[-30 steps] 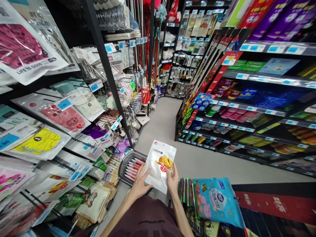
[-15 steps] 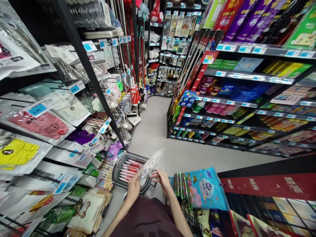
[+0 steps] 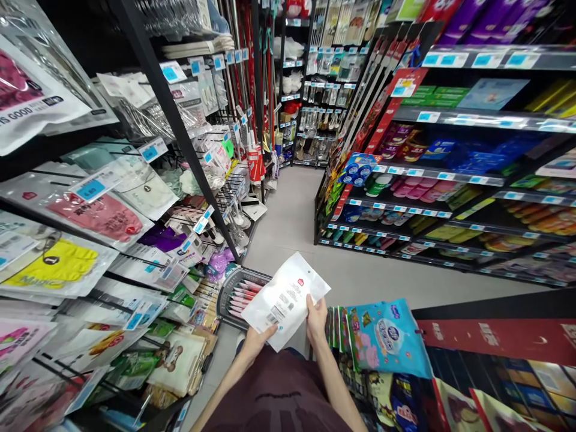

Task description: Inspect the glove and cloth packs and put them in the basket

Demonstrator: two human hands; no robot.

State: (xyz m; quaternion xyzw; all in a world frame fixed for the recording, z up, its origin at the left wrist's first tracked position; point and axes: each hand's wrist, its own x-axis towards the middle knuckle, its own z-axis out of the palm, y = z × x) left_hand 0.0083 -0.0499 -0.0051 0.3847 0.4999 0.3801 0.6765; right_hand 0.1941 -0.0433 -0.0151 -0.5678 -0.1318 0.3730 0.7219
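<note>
"Head view first: how many things do we have here?"

"We count two hands and one white packet point(image 3: 288, 306), at six o'clock. Our left hand point(image 3: 258, 339) pinches the packet's edge at its seven o'clock, thumb on top; our right hand point(image 3: 317, 318) holds its edge at four o'clock. One grey basket point(image 3: 254, 275) sits at seven o'clock in our view, and one blue bag point(image 3: 387, 339) fronts a row at five."

"What differs from earlier?"

"A second ago we saw the packet's front, with yellow food and a red round mark; half a second ago it was nearly edge-on. Now we see its back, with a barcode."

"And what can't we make out?"

"Its small print. Most of our fingers are behind it, and it covers part of the basket, so we cannot total the red-and-white packs point(image 3: 245, 298) inside. One hanging bag point(image 3: 31, 90) at ten o'clock is cut off."
</note>
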